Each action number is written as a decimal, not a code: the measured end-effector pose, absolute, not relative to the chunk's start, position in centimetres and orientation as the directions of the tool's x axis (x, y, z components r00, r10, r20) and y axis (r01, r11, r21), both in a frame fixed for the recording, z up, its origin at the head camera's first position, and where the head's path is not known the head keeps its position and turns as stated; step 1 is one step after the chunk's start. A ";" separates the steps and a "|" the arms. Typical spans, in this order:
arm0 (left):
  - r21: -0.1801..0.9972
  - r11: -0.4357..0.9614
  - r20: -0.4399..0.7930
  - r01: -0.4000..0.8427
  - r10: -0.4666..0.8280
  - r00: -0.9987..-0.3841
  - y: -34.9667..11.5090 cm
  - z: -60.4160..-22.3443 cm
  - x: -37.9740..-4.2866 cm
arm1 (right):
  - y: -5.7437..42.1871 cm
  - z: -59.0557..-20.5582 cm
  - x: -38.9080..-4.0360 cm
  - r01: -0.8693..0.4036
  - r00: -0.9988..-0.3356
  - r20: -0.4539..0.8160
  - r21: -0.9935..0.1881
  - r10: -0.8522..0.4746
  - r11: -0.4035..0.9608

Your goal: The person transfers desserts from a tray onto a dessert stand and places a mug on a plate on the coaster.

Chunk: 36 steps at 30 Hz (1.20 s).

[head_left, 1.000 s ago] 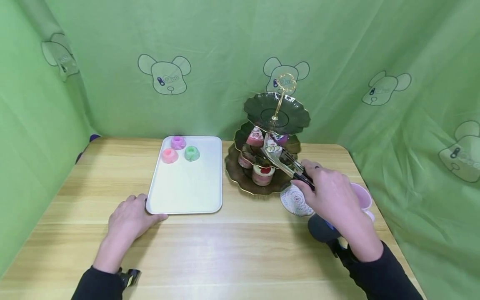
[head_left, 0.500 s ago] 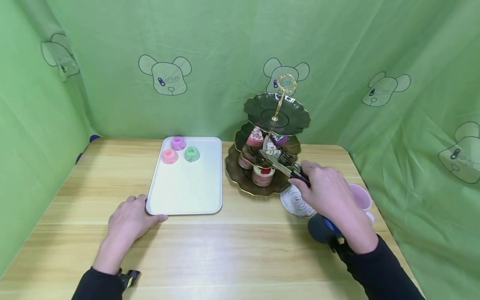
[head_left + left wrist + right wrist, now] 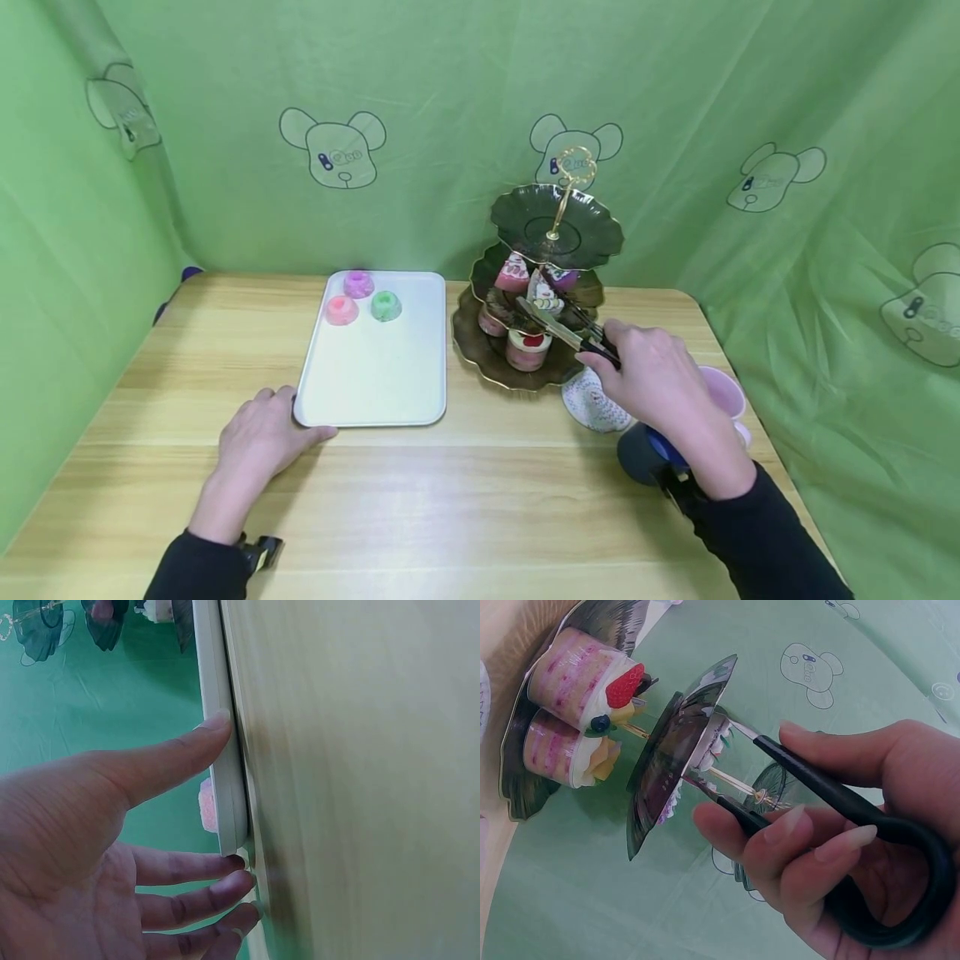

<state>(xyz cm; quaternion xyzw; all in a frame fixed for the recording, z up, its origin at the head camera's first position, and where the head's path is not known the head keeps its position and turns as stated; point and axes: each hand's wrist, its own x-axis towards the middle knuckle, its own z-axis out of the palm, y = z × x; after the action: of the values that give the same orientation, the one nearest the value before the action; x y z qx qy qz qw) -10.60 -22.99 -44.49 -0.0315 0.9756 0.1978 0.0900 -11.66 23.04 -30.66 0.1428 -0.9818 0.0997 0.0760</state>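
My right hand (image 3: pixel 651 367) holds tongs (image 3: pixel 810 776) with black handles, thumb on one arm and fingers on the other. The metal tips reach the middle tier of a dark scalloped cake stand (image 3: pixel 468 346), one on each side of a white-topped cake slice (image 3: pixel 543 296). Whether both tips touch it I cannot tell. My left hand (image 3: pixel 262 433) rests at the near left corner of a white tray (image 3: pixel 375 375). Its thumb lies against the front edge, and its fingers extend beside the corner. Pink (image 3: pixel 341 310), purple (image 3: pixel 358 284) and green (image 3: pixel 386 306) ring-shaped cakes sit on the tray.
Red-topped (image 3: pixel 513 273) and purple (image 3: pixel 562 279) slices share the middle tier. Below are layered cakes in clear cups (image 3: pixel 574 679). A white speckled round thing (image 3: pixel 592 404), a pink cup (image 3: pixel 723 392) and a dark blue round thing (image 3: pixel 636 454) lie near my right arm.
The tongs have dropped slightly, their tips lower around the white-topped slice, and my right hand has shifted a little left. My left hand and the tray stay in place.
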 end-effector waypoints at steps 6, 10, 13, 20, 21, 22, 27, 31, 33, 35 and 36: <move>0.387 0.918 -0.181 -0.091 -0.021 -0.983 -23.0 -44.6 -10.7 | 23.1 -30.5 -11.4 -0.284 -0.953 0.165 -0.183 -0.256 0.941; 0.387 0.918 -0.179 -0.089 -0.020 -0.984 -23.0 -44.6 -10.6 | 23.2 -30.0 -10.9 -0.272 -0.957 0.160 -0.195 -0.243 0.942; 0.381 0.920 -0.183 -0.092 -0.022 -0.983 -23.1 -44.6 -10.6 | 23.4 -29.4 -10.1 -0.257 -0.958 0.179 -0.185 -0.225 0.949; 0.371 0.924 -0.187 -0.093 -0.023 -0.982 -23.2 -44.4 -10.6 | 23.0 -27.9 -7.8 -0.299 -0.926 0.288 -0.160 -0.245 0.941; 0.372 0.924 -0.187 -0.092 -0.023 -0.982 -23.2 -44.3 -10.6 | 22.7 -27.8 -7.5 -0.305 -0.922 0.298 -0.166 -0.247 0.938; 0.372 0.924 -0.188 -0.093 -0.023 -0.982 -23.2 -44.3 -10.6 | 22.4 -27.8 -7.3 -0.321 -0.915 0.310 -0.172 -0.258 0.931; 0.373 0.923 -0.188 -0.091 -0.021 -0.982 -23.3 -44.2 -10.6 | 20.2 -28.5 -7.4 -0.402 -0.878 0.362 -0.202 -0.313 0.893; 0.373 0.924 -0.189 -0.090 -0.020 -0.982 -23.3 -44.1 -10.6 | 17.9 -29.8 -8.4 -0.433 -0.860 0.376 -0.183 -0.344 0.883; 0.375 0.923 -0.186 -0.088 -0.018 -0.982 -23.2 -44.2 -10.6 | 16.6 -30.6 -9.1 -0.440 -0.861 0.362 -0.182 -0.356 0.879; 0.377 0.922 -0.183 -0.084 -0.014 -0.983 -23.1 -44.3 -10.6 | 15.3 -31.3 -9.8 -0.441 -0.869 0.335 -0.193 -0.363 0.877; 0.379 0.922 -0.181 -0.083 -0.014 -0.983 -23.1 -44.3 -10.6 | 14.6 -31.7 -10.2 -0.439 -0.873 0.321 -0.192 -0.367 0.878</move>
<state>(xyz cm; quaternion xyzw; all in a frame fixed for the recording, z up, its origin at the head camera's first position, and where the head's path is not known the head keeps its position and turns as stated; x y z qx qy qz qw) -10.55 -23.08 -44.35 -0.0248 0.9763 0.1962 0.0880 -10.15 14.59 -31.70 0.2102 -0.9589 0.1306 0.1390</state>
